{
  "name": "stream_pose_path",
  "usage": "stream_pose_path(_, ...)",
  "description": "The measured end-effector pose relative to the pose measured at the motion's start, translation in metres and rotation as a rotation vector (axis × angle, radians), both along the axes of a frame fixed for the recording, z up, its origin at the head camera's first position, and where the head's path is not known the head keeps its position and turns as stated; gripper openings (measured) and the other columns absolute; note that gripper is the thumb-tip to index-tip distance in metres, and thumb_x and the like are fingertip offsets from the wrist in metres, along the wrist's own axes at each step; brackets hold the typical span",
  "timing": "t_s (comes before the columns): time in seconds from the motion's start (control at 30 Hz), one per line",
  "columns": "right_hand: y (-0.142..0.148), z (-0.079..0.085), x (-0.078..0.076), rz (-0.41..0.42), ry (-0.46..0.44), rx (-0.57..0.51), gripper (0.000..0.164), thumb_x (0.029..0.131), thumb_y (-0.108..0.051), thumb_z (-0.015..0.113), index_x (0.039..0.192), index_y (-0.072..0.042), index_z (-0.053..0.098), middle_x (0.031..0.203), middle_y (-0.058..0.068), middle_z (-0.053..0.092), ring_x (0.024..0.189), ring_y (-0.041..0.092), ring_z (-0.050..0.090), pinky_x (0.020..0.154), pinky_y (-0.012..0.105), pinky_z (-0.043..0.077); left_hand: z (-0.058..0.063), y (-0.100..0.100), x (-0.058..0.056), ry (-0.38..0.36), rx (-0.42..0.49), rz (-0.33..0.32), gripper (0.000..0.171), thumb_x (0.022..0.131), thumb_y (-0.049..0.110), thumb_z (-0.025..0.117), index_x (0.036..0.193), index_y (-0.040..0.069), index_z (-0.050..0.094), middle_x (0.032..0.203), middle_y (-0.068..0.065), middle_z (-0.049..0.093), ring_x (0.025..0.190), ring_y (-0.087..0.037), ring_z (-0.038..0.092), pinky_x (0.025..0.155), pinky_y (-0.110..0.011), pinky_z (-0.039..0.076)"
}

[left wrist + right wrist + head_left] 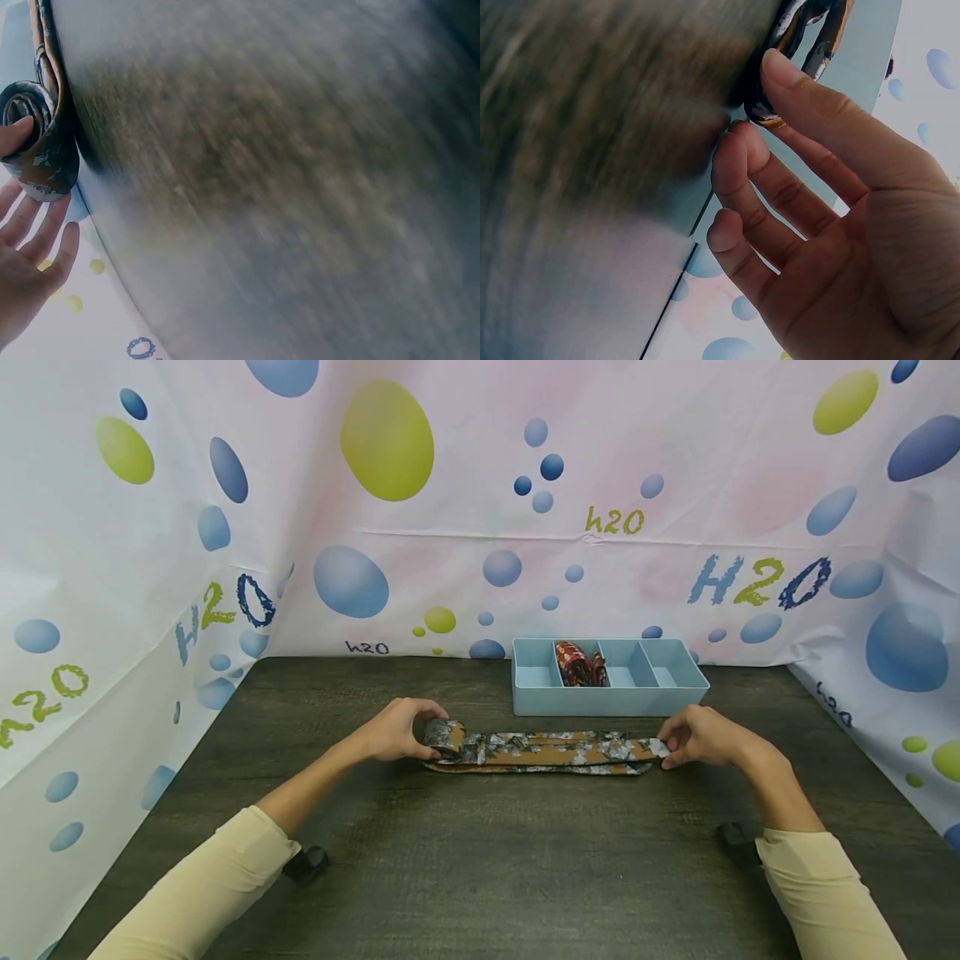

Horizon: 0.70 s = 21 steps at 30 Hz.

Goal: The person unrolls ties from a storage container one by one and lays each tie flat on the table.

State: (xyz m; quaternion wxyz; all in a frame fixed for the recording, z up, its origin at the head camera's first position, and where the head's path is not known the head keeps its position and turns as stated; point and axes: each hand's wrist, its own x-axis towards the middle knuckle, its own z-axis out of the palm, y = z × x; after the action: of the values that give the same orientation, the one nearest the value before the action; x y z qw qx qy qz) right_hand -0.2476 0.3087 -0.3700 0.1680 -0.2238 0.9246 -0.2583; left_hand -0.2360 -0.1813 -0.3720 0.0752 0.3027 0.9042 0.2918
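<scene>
A brown floral necktie (555,749) lies folded lengthwise in a strip across the table, its left end wound into a roll (446,737). My left hand (403,729) holds this roll. In the left wrist view, the thumb of the left hand (30,262) sits at the spiral side of the roll (51,161) and the fingers reach along its outside. At the strip's other end my right hand (701,737) pinches the tie. From the right wrist, the tie's folded end (761,109) shows between thumb and forefinger of the right hand (840,225), with the other fingers loosely bent.
Just behind the tie stands a light blue divided box (611,702). One of its compartments holds a rolled red patterned tie (576,665). Dark wood-grain table (480,860) runs up to a printed backdrop (465,527) at the back and sides.
</scene>
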Motion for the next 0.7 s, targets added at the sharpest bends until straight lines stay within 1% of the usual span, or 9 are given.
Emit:
stream_pose_path(0.2,0.000,0.000,0.001,-0.009,-0.003,0.006,0.030,0.079,-0.008,0.090,0.101,0.006,0.074,0.083,0.001,0.067,0.076,0.014,0.060,0.065,0.032,0.053,0.002,-0.006,-0.001,-0.020,0.047,0.016,0.053,0.086,0.009,0.084,0.131,-0.006,0.062,0.127,-0.021,0.065,0.114,-0.039,0.062,0.097,-0.052,0.052)
stream_pose_path(0.3,-0.001,0.001,0.001,-0.013,-0.005,0.008,0.030,0.079,-0.007,0.089,0.101,0.007,0.073,0.083,0.001,0.067,0.077,0.015,0.060,0.065,0.032,0.052,0.005,-0.011,-0.001,-0.021,0.058,0.026,0.056,0.086,0.008,0.084,0.134,-0.007,0.060,0.129,-0.023,0.064,0.114,-0.040,0.062,0.097,-0.052,0.053)
stream_pose_path(0.47,0.000,0.001,0.001,-0.016,-0.008,0.006,0.030,0.079,-0.006,0.089,0.101,0.007,0.073,0.084,0.001,0.067,0.078,0.017,0.060,0.065,0.032,0.052,0.009,-0.019,-0.001,0.006,0.047,0.034,0.060,0.085,0.008,0.084,0.137,-0.007,0.058,0.131,-0.026,0.062,0.111,-0.041,0.063,0.095,-0.054,0.053)
stream_pose_path(0.63,0.000,0.000,0.001,-0.012,-0.007,0.002,0.029,0.079,-0.006,0.089,0.100,0.007,0.073,0.083,0.001,0.067,0.077,0.016,0.060,0.065,0.032,0.052,0.010,-0.024,0.001,0.025,0.039,0.037,0.059,0.085,0.009,0.083,0.137,-0.007,0.058,0.129,-0.026,0.063,0.110,-0.041,0.064,0.094,-0.055,0.053)
stream_pose_path(0.7,0.000,0.000,0.001,-0.011,-0.006,0.001,0.029,0.079,-0.006,0.089,0.099,0.007,0.074,0.083,0.001,0.066,0.077,0.016,0.059,0.065,0.032,0.052,0.011,-0.026,0.002,0.033,0.039,0.038,0.058,0.085,0.009,0.083,0.136,-0.007,0.058,0.124,-0.024,0.065,0.108,-0.040,0.064,0.093,-0.055,0.053)
